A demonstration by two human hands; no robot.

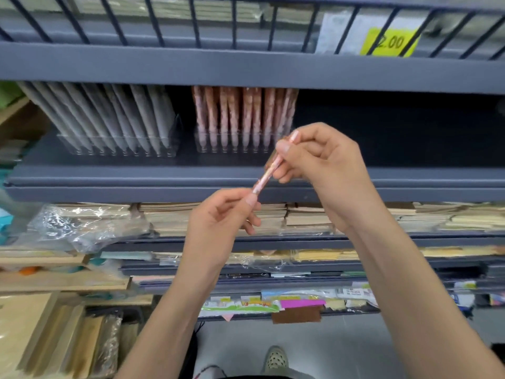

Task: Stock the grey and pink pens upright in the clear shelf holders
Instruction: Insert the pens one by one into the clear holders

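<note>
A pink pen [267,175] slants between both hands in front of the middle shelf. My right hand [319,160] grips its upper end and my left hand [226,212] pinches its lower tip. Behind them, a clear holder [235,146] holds several pink pens [243,116] standing upright. To its left, another clear holder [120,147] holds several grey pens [103,113] leaning left.
The grey shelf [164,176] is dark and bare to the right of the pink pens. A wire rail and a yellow price tag [389,42] sit above. Stacked notebooks [300,217] and plastic wrap [82,222] fill the shelves below. Wooden frames [54,337] stand at lower left.
</note>
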